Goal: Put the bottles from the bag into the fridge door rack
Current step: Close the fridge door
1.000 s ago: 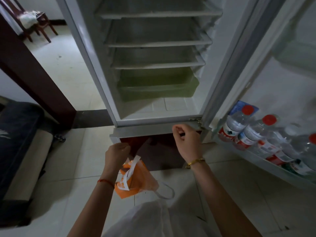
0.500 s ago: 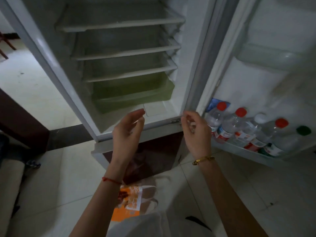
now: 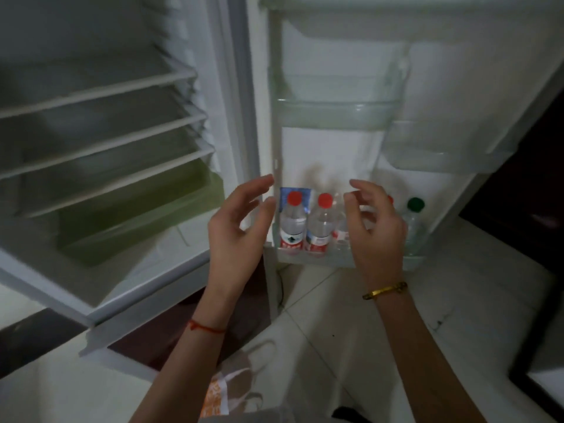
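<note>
Several clear water bottles stand upright in the bottom door rack [image 3: 317, 260] of the open fridge. Two with red caps, one [image 3: 293, 222] and another [image 3: 321, 227], show between my hands; a green-capped bottle [image 3: 414, 222] stands at the rack's right end. My right hand [image 3: 374, 230] hovers in front of the middle bottles, fingers curled and apart, holding nothing, and hides some of them. My left hand [image 3: 241, 227] is open just left of the rack, beside the door edge. The orange and white bag [image 3: 227, 392] lies crumpled on the floor near my body.
The fridge body [image 3: 100, 166] at the left has wire shelves and a green drawer [image 3: 137, 221]. Clear upper door racks [image 3: 335, 111] sit above the bottles. A blue carton [image 3: 294, 190] stands behind the leftmost bottle. The floor is pale tile; a dark cabinet stands at the right edge.
My left hand let go of the bag, which dropped to the floor. Both hands rose and moved right toward the door rack as my view turned to the fridge door.
</note>
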